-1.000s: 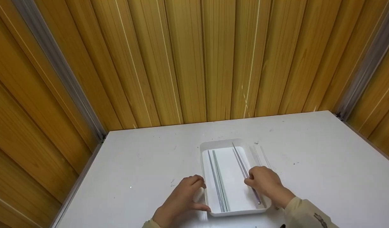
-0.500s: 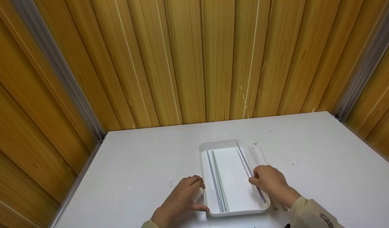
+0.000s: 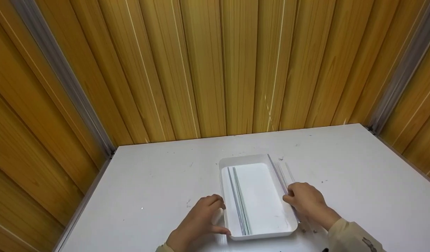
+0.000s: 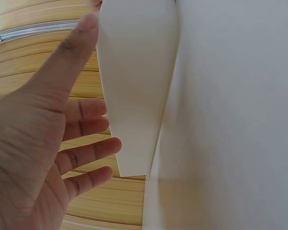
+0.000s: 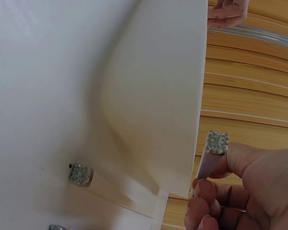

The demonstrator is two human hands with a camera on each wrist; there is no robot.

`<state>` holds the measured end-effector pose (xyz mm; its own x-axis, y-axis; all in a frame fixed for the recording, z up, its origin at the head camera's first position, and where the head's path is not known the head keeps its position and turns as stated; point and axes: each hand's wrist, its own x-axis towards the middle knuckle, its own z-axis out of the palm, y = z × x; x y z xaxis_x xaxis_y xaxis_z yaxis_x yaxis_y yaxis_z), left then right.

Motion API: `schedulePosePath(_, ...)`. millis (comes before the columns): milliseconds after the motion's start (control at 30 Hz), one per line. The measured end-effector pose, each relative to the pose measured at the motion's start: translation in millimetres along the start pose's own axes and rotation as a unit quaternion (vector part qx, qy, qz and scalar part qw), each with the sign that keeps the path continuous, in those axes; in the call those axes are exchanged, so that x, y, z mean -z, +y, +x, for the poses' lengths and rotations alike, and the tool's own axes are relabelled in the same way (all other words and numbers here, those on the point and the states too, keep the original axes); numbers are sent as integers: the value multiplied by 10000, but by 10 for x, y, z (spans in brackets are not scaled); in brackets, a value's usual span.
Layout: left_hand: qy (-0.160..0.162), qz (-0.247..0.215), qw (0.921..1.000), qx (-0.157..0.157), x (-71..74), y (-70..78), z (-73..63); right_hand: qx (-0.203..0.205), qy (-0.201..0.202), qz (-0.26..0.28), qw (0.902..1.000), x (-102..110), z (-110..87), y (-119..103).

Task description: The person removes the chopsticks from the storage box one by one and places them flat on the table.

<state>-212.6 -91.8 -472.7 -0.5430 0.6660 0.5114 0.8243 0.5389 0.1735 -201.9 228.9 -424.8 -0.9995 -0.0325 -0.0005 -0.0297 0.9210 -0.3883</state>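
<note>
purple stick (image 5: 214, 147) pinched in right hand (image 3: 305, 198), left hand (image 3: 201, 217) spread against white tray (image 3: 262, 196), sleeve print (image 3: 369, 244) illegible

The shallow, rectangular tray (image 3: 265, 199) is plain white. Inside it, toward nine o'clock, a slim grey-lilac stick (image 3: 236, 201) neighbours a slim green stick (image 3: 242, 201). At two o'clock, a slim translucent purple-tinted stick (image 3: 278, 175) has a silver-grey speckled end; slim sticks (image 3: 290, 172) beyond look clear. The wood-grain panelled wall (image 3: 208, 70), twelve o'clock, is yellow-brown, pale-streaked.
</note>
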Motion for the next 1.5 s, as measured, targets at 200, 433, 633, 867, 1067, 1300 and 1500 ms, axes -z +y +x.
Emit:
schedulePosePath(200, 25, 35, 10000, -2, 6, 4, -2, -154, 8, 56, 9999, -7, 11, 75)
schedulePosePath(433, -6, 32, 10000, 58, 8, 12, -1, -186, -35, 131, 9997, -40, 11, 188)
schedulePosePath(633, 24, 161, 9999, 3, 9, 25, -7, -124, -26, 83, 9999, -59, -2, 291)
schedulePosePath(867, -91, 111, 9998, 126, 15, 24, -6, -196, -43, -28, 9998, -71, 10, 401)
schedulePosePath(1067, -85, 96, 9998, 124, 18, 28, -10, -206, -24, -18, 9998, -68, 4, 483)
schedulePosePath(1300, -115, 102, 9998, 142, 15, 26, -13, -246, -48, -18, 9997, -70, -5, 561)
schedulePosePath(1500, -81, 84, 9999, 99, 12, 22, -6, -274, -48, 9, 9996, -80, -12, 605)
